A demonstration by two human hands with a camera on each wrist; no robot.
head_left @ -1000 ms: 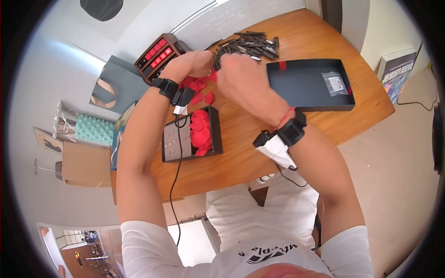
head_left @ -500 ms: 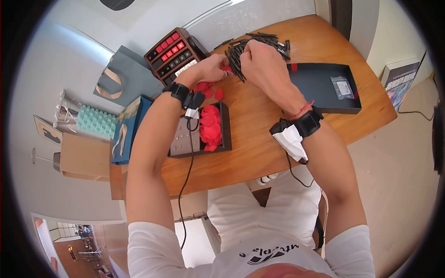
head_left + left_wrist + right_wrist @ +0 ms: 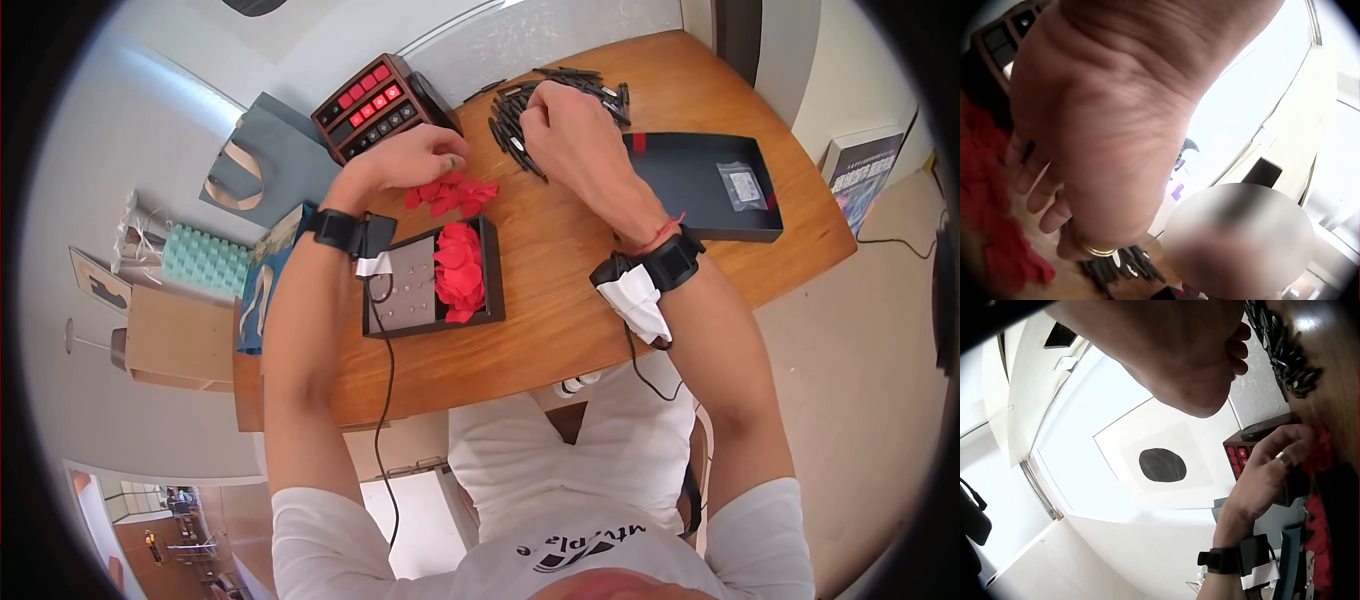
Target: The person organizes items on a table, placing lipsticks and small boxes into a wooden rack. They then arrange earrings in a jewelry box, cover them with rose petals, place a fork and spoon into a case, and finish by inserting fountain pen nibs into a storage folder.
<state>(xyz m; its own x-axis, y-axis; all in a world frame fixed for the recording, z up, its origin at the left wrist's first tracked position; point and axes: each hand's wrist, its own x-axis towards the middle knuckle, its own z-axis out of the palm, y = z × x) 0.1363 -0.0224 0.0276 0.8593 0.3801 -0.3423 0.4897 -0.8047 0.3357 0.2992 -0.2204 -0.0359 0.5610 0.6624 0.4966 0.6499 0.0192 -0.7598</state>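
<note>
Over a wooden surface [image 3: 570, 270], seen on my remote feed, the left hand [image 3: 415, 157] hangs beside a loose heap of red petals [image 3: 455, 193], its grip relaxed and fingers slightly bent; I see nothing held in it, and a gold ring [image 3: 1097, 252] shows in the left wrist view. The right hand [image 3: 578, 130] stands at a pile of slim black pen-like sticks [image 3: 512, 130]; its fingers are bent, but I cannot tell whether that grip pinches one. Nearer the person, an open black box [image 3: 495, 270] holds more petals next to a grey pad [image 3: 405, 290] dotted with small shiny pieces. A black tray [image 3: 680, 185] with a clear packet [image 3: 742, 187] lies at right; a wooden case [image 3: 345, 122] with red and black keys stands behind the left hand.
</note>
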